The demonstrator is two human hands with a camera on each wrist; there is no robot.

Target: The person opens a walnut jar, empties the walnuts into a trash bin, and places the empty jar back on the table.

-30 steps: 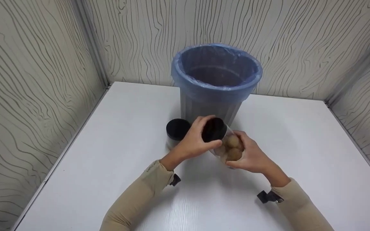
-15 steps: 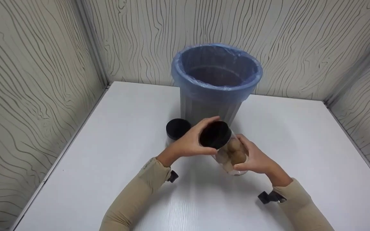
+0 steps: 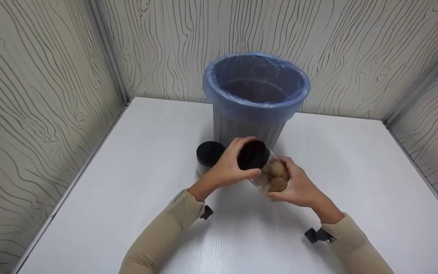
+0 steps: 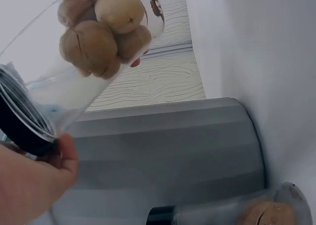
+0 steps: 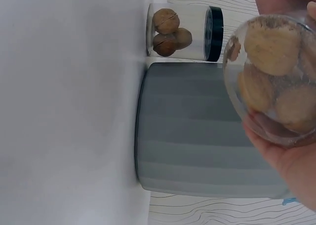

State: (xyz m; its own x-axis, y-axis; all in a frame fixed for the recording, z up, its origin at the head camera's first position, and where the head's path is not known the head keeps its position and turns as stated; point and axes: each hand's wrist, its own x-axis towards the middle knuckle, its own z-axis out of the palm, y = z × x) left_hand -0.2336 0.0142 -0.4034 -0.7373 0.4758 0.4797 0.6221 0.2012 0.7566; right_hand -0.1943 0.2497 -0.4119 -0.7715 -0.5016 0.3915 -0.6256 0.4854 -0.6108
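Observation:
A clear jar (image 3: 269, 178) with several walnuts (image 4: 91, 47) inside is held tilted above the table, its black lid (image 3: 252, 155) towards the upper left. My left hand (image 3: 224, 169) grips that lid, thumb on the near side and fingers over the far side. Around the lower part of the jar's body curls my right hand (image 3: 299, 186). In the left wrist view the lid sits on the jar mouth, with the threads showing through the clear wall. A second jar (image 5: 195, 32), also black-lidded, stands upright on the table beside my left hand, with walnuts at its bottom.
Right behind the hands stands a grey bin (image 3: 247, 131) lined with a blue bag (image 3: 257, 108) folded over its rim. The white table (image 3: 127, 182) is bounded by patterned walls (image 3: 165, 45) at the back and sides.
Over the last half second both hands have lifted the jar slightly, away from me, after a small dip towards me. My grips on lid and body look unchanged. The second jar and bin stay put.

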